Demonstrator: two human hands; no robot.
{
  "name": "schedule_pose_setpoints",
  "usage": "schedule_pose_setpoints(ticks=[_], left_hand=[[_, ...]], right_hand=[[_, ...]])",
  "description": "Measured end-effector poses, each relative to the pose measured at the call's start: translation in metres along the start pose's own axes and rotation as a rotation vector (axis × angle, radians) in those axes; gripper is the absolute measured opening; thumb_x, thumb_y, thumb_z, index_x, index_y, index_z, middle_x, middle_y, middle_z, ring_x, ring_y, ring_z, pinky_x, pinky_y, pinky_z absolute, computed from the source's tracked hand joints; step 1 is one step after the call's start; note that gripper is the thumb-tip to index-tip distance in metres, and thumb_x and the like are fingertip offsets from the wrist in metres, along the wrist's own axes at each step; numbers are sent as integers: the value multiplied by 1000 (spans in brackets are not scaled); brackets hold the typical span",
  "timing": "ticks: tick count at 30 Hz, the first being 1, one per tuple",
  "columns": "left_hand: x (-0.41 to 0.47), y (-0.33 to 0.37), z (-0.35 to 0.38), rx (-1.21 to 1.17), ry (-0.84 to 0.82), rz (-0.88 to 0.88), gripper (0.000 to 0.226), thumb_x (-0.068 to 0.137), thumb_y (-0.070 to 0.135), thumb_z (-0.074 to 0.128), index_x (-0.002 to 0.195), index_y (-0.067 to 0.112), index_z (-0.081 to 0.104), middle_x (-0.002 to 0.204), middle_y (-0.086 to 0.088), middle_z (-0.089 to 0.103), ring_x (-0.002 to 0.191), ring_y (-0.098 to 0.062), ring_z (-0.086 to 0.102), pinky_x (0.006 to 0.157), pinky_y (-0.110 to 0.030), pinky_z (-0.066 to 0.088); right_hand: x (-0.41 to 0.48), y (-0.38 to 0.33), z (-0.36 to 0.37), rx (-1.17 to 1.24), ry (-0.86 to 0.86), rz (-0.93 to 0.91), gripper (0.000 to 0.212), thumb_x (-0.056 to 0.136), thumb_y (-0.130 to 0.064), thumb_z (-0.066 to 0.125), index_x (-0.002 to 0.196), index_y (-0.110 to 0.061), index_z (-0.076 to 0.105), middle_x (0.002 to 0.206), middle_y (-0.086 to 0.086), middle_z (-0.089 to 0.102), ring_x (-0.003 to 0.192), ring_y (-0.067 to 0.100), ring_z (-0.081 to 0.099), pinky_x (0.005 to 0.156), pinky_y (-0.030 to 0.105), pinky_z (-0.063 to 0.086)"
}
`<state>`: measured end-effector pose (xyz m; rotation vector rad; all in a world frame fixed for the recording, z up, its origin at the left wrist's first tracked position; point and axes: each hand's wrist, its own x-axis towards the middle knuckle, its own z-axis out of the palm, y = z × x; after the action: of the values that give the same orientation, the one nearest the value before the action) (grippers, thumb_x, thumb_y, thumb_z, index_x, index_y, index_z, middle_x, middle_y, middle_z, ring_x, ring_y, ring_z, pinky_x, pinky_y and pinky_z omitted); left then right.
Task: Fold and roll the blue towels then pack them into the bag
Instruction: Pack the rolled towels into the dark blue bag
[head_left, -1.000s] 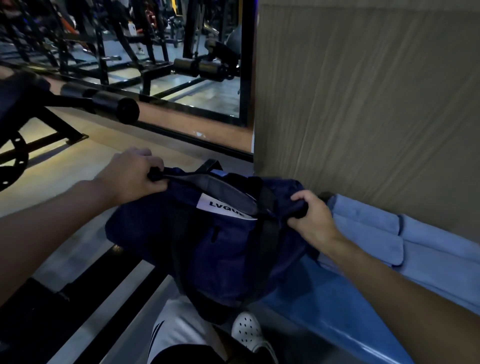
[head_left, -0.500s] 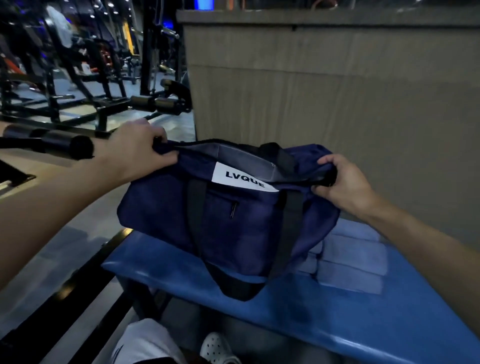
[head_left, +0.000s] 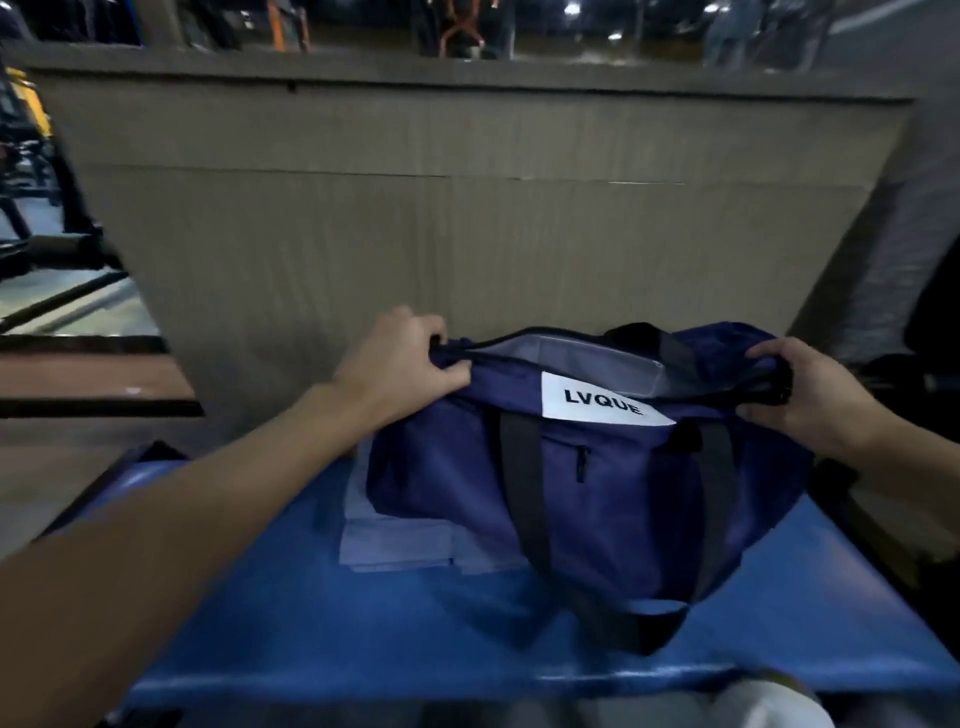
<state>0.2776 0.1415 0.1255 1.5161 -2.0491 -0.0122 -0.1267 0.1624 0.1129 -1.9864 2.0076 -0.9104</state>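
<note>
In the head view we see the left hand (head_left: 400, 358) curled round the left end of the navy bag (head_left: 597, 493) and the right hand (head_left: 810, 395) gripping its right end, its mouth slack and part open between them. The folded blue towels (head_left: 395, 540) lie flat on the blue bench (head_left: 311, 623), just left of the bag and partly under its lower left corner. We judge that the bag may settle on them and rumple the folds, or that its soft mouth collapses once a hand lets go.
</note>
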Motion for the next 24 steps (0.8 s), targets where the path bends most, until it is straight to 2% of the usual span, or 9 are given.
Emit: schedule_pose_setpoints(ticks=[6,10,13,17,19,21,24], left_hand=[[44,83,83,-34,-87,46,29,77,54,67,83,26,60,94,-7,56,89,-28,57,79,-40,51],[58,129,139,-120,-125,73,28,77,50,69,84,25,61,92,-6,56,88,-27,58,77,-36,50],[62,152,181,-117,-166,86,32,78,51,68,92,23,66,94,-5,56,90,-26,57,74,-34,49],[58,155,234,-49,-235,90,36,78,54,66,94,21,66,96,-7,56,96,-31,56,78,-42,52],[50,144,256,27,-284,78,40,79,57,64,99,22,64,101,-7,55,102,-31,52,80,-43,51],[41,128,273,170,-296,118,46,81,62,59,106,23,61,106,-4,53,106,-28,48,82,-42,47],[30,106,286,324,-270,212,54,79,69,52,110,25,59,107,-1,51,106,-25,46,80,-42,39]], right_hand=[[-9,97,-50,-145,52,130,65,69,-5,85,126,-8,53,111,13,60,100,30,59,77,32,42],[-13,165,-65,-212,48,191,67,69,-8,85,128,-9,52,117,16,60,102,34,61,80,36,48],[-16,213,-62,-245,49,257,67,66,-8,86,125,-7,55,116,18,61,105,36,60,83,36,46],[-21,264,-29,-202,42,266,67,57,-2,88,117,-3,59,111,22,63,104,38,61,87,39,46],[-24,283,-5,-157,29,243,72,56,-2,88,121,-2,58,115,23,60,110,40,57,92,41,44],[-33,296,18,-74,35,237,80,60,-6,88,132,-6,52,122,20,57,117,33,52,97,35,40],[-54,304,51,128,69,354,83,69,-10,86,142,-12,45,132,11,49,126,21,46,105,28,33]])
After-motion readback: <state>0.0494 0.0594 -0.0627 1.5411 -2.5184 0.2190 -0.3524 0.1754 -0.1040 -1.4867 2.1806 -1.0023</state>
